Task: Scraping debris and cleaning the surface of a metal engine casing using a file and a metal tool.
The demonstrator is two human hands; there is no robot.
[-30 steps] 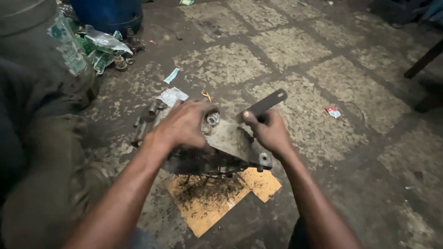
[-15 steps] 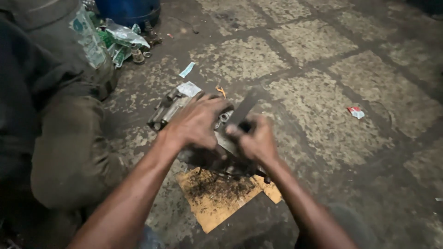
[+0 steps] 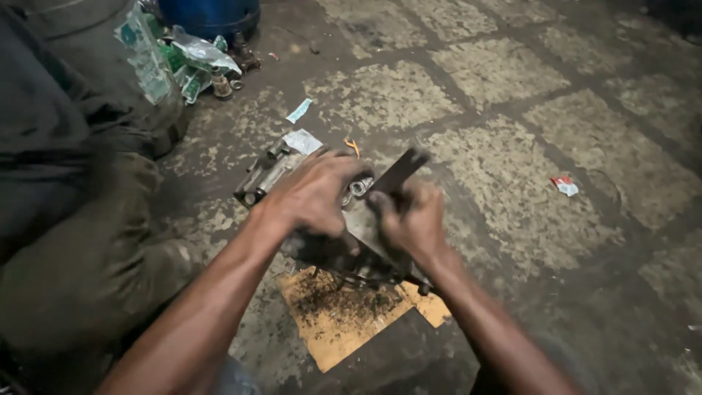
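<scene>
We see a stained stone-tiled floor (image 3: pixel 512 161) with dark joints between its slabs; a torn piece of brown cardboard (image 3: pixel 344 314), dirtied with black grit, lies on it; a small red and white wrapper (image 3: pixel 565 186) lies well apart to the right; two pale paper scraps (image 3: pixel 299 110) lie further up; a blue drum (image 3: pixel 208 14) stands at the top, with green and clear plastic bags (image 3: pixel 186 62) and small metal fittings (image 3: pixel 221 85) beside it; another person's dark trouser leg (image 3: pixel 80 241) fills the left.
</scene>
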